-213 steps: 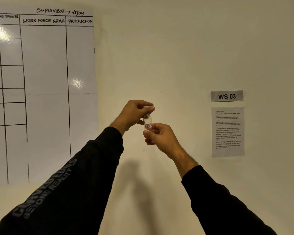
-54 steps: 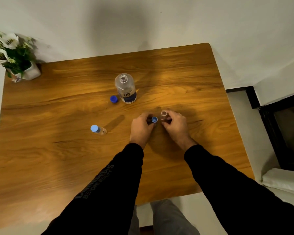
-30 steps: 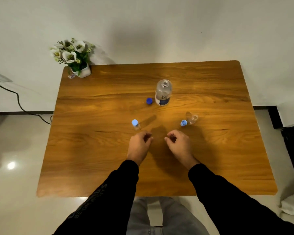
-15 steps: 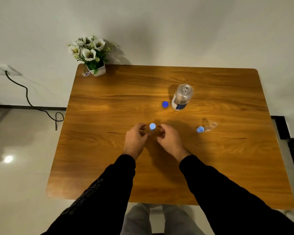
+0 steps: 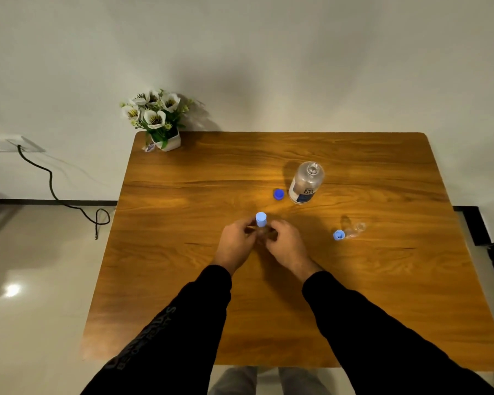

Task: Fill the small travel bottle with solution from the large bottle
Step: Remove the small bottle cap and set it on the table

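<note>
The capped travel bottle (image 5: 261, 223) is being gripped by both the left hand (image 5: 236, 243) and right hand (image 5: 284, 244), apparently steadying it for uncapping.

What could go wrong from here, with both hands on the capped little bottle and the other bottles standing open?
1. The large clear plastic bottle stands uncapped, its dark blue cap beside it; a stray forearm could tip it and spill solution.
2. The small clear uncapped travel bottle at the right is light and hard to see; the right hand could knock it over.
3. The left hand and right hand grip the small light-blue-capped bottle; the grip looks crowded, so it may slip.
</note>
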